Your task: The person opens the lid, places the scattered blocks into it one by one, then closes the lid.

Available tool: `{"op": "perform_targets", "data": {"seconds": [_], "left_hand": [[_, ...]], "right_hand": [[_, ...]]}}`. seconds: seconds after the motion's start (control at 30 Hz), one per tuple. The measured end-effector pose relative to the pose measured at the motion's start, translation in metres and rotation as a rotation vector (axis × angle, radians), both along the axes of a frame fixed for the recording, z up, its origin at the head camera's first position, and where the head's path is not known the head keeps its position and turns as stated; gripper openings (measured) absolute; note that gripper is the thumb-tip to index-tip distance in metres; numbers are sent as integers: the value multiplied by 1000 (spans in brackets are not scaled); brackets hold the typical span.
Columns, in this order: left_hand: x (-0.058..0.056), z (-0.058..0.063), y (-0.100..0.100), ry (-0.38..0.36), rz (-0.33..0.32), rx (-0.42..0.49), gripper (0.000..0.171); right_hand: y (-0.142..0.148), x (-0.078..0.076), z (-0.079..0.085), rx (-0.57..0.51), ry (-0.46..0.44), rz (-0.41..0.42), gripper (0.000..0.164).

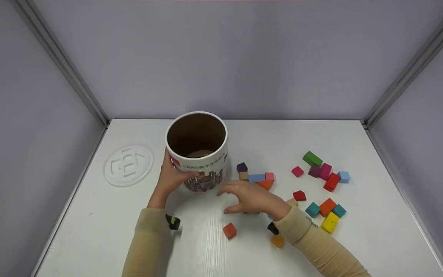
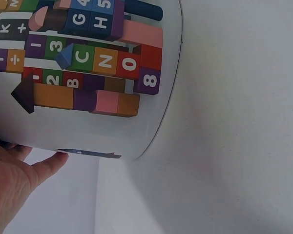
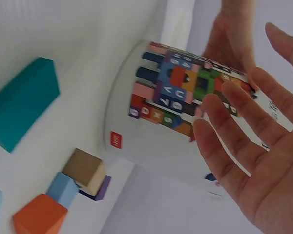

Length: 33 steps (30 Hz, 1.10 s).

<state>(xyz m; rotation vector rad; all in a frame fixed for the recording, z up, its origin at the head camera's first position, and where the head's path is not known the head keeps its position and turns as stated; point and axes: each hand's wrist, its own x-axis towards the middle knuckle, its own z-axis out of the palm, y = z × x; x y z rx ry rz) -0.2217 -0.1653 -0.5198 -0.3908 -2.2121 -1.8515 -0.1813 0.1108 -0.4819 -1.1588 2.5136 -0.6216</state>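
My left hand [image 1: 172, 175] grips a white cardboard canister [image 1: 215, 163] by its left side, thumb across the printed front. The canister has no lid on, and something pale shows on its inside bottom. Printed letter blocks cover its wall [image 2: 88, 129] in the left wrist view. My right hand [image 1: 250, 196] is beside the canister's lower right, fingers spread and slightly bent, with nothing in them. In the right wrist view its palm and fingers [image 3: 263, 161] overlap the canister's printed side. Under and near this hand lie wooden blocks, among them a teal block [image 3: 27, 105].
A clear round lid [image 1: 128, 165] lies at the left. Several coloured blocks, including a green block [image 1: 312, 158] and a yellow block [image 1: 330, 222], are scattered at the right. A red block [image 1: 229, 231] lies in front, and a black block [image 1: 173, 222] beside the left sleeve. Grey panels [image 1: 221, 57] enclose the table.
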Motion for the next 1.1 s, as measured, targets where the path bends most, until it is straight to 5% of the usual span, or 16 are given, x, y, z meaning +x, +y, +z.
{"op": "perform_targets", "data": {"seconds": [0.33, 0.73, 1.1], "left_hand": [[2, 1, -1, -26, 14, -12, 125], [0, 1, -1, -22, -3, 10, 124], [1, 1, 0, -31, 12, -15, 124]], "right_hand": [[-4, 13, -27, 77, -92, 89, 47], [-11, 26, -48, 175, -41, 192, 59], [-10, 29, -61, 164, -25, 222, 35]]}}
